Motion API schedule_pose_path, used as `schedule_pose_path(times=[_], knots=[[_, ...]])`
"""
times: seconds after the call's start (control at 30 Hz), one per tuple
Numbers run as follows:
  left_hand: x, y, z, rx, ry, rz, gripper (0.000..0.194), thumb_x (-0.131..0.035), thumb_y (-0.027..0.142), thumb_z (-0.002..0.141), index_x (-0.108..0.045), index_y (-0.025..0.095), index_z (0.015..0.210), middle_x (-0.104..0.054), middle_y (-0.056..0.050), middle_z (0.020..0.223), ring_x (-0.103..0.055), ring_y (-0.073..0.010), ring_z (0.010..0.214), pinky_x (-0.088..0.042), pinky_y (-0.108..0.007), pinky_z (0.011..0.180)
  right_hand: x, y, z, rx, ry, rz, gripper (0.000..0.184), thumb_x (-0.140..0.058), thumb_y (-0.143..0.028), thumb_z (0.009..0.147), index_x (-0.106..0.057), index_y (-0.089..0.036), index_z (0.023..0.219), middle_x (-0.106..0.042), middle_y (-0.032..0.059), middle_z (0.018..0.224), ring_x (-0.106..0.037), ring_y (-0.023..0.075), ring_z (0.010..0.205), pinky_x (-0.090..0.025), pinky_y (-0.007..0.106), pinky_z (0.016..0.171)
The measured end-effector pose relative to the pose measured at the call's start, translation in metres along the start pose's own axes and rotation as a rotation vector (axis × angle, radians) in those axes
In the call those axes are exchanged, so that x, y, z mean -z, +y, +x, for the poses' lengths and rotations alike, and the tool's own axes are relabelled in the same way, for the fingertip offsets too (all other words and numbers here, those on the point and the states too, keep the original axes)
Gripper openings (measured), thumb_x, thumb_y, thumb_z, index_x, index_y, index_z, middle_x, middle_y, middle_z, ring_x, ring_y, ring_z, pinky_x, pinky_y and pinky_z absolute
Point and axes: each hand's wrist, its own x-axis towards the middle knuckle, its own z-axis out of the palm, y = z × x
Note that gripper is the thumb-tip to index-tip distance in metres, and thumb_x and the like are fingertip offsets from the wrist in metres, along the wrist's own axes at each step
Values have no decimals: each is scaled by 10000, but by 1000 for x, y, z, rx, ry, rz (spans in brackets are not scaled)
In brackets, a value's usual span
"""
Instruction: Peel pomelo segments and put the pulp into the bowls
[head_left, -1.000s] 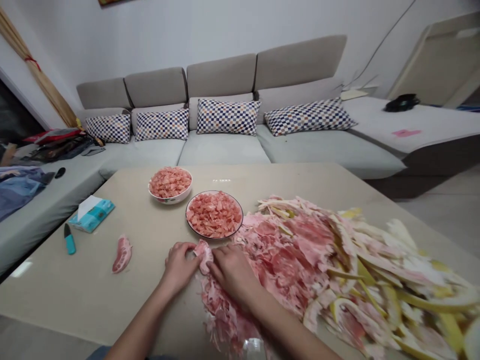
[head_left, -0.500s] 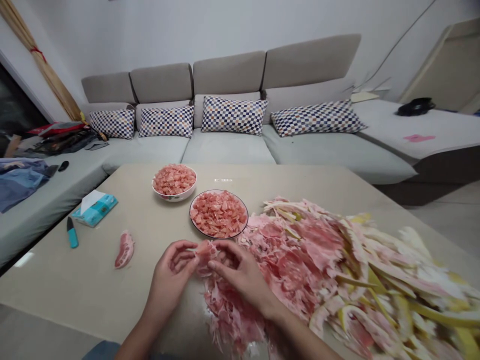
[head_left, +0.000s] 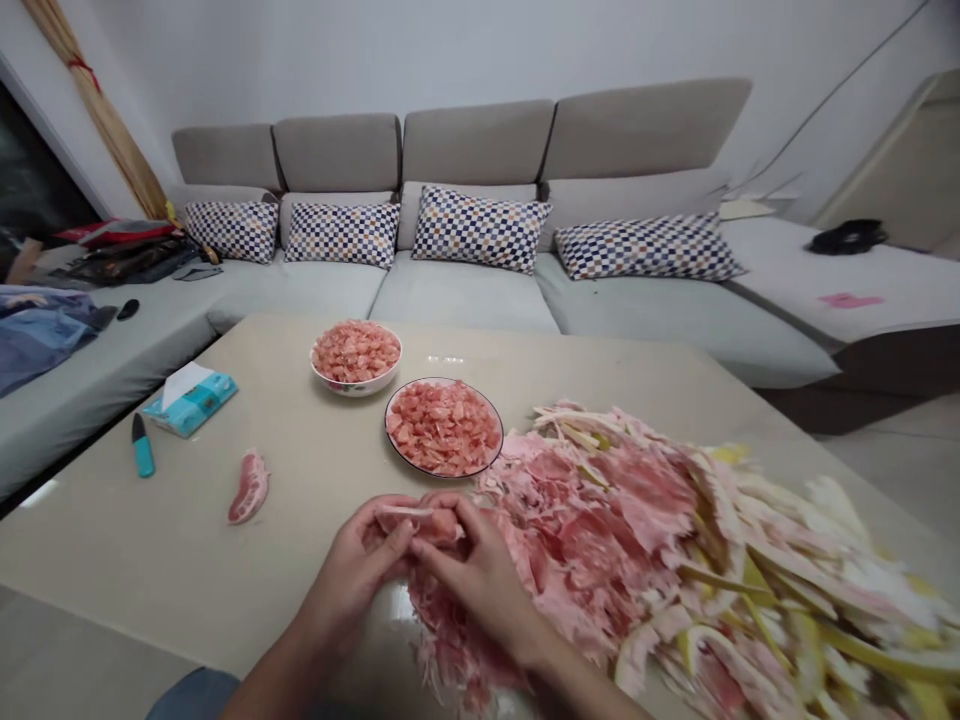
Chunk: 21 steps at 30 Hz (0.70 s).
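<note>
While the left hand (head_left: 364,550) and right hand (head_left: 480,570) grasp a pink fruit segment (head_left: 420,518) between their fingers above the glossy beige table (head_left: 315,500), a filled plate (head_left: 444,428) and bowl (head_left: 356,358) stand beyond. Peel scraps (head_left: 637,530) cover the table's right side. Behind it, a sectional sofa (head_left: 465,295) with four checkered cushions (head_left: 481,230) lines the pale wall (head_left: 480,50).

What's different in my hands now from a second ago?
The fruit piece has turned from lengthwise to sideways, with your left hand and right hand both holding it. The bowl, plate, knife and other segment stayed put.
</note>
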Motion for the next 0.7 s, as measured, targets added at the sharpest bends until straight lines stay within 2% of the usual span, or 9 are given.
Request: schedule_pose_path(times=[0.1, 0.23, 0.4, 0.5, 0.6, 0.7], knots=[[2, 1, 1, -36, 45, -6, 240, -682, 353, 819, -650, 151, 945, -670, -87, 962, -630, -206, 937, -509, -313, 835, 1, -1, 0, 73, -64, -74, 239, -701, -187, 767, -627, -213, 993, -656, 39, 1033, -598, 208, 1003, -457, 308, 898], [4, 5, 2, -20, 47, -17, 249, -649, 395, 838, -607, 157, 898, -628, -44, 880, -616, -170, 833, -516, -283, 753, 10, -7, 3, 113, -67, -112, 63, -643, -215, 831, -686, -208, 875, -644, 53, 1017, -590, 206, 1009, -442, 307, 895], [3, 3, 4, -20, 130, 49, 351, -560, 498, 867, -563, 189, 1033, -555, 21, 750, -539, -124, 665, -472, -239, 644, 14, -8, 6, 51, -187, -64, 131, -630, -270, 864, -734, -217, 923, -675, 50, 940, -621, 194, 915, -465, 300, 825], [7, 0, 6, -75, 174, 218, 386, -559, 517, 858, -572, 186, 1055, -564, 17, 766, -529, -135, 686, -439, -230, 645, 14, -6, 7, -8, -201, -66, 151, -640, -276, 861, -737, -208, 953, -715, 48, 924, -642, 190, 878, -470, 291, 801], [10, -3, 8, -119, 199, 351, 392, -552, 527, 854, -592, 182, 1034, -563, 15, 740, -529, -152, 693, -424, -238, 653, 13, -4, 6, -55, -229, -109, 137, -641, -247, 846, -752, -188, 902, -732, 43, 835, -646, 174, 763, -469, 264, 695], [10, -4, 8, -137, 208, 414, 384, -524, 525, 865, -600, 189, 1036, -568, 11, 735, -534, -166, 692, -426, -251, 659, 14, -5, 3, -34, -277, -156, 141, -624, -206, 847, -763, -193, 870, -735, 33, 787, -631, 152, 690, -443, 237, 624]])
